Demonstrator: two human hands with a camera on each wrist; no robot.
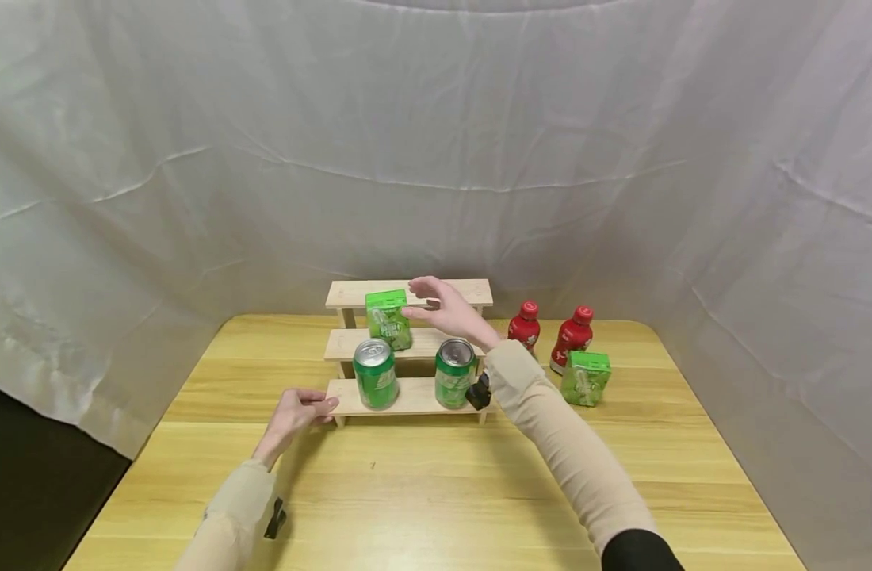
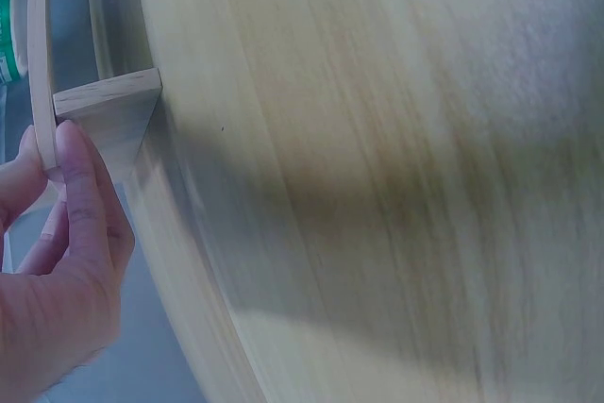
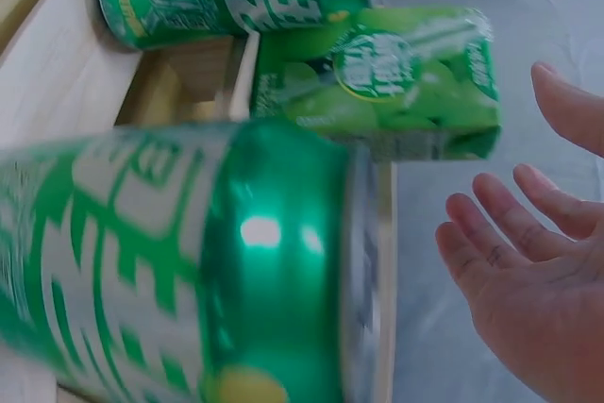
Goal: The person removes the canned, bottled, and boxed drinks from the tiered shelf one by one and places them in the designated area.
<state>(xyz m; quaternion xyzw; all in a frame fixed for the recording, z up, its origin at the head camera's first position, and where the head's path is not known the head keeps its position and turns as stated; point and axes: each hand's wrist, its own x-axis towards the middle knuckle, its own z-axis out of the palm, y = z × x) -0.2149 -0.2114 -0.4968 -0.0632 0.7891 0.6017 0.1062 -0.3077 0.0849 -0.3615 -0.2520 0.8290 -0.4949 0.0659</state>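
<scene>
My left hand (image 1: 296, 416) pinches the left end of the bottom step of a three-step wooden rack (image 1: 414, 403); the left wrist view shows thumb and fingers on either side of the board (image 2: 41, 73). My right hand (image 1: 446, 308) is apart from a green juice box (image 1: 389, 321), just to its right, with fingers spread and nothing in them. That box stands upright on the middle step, at the left. Two green cans stand on the bottom step, a left can (image 1: 376, 374) and a right can (image 1: 454, 373); the right can looms large in the right wrist view (image 3: 189, 261).
Right of the rack, two red bottles with red caps stand on the wooden table, one nearer the rack (image 1: 525, 325) and one farther right (image 1: 571, 339). A second green juice box (image 1: 586, 379) stands in front of them. Grey cloth (image 1: 436, 159) hangs behind and at both sides.
</scene>
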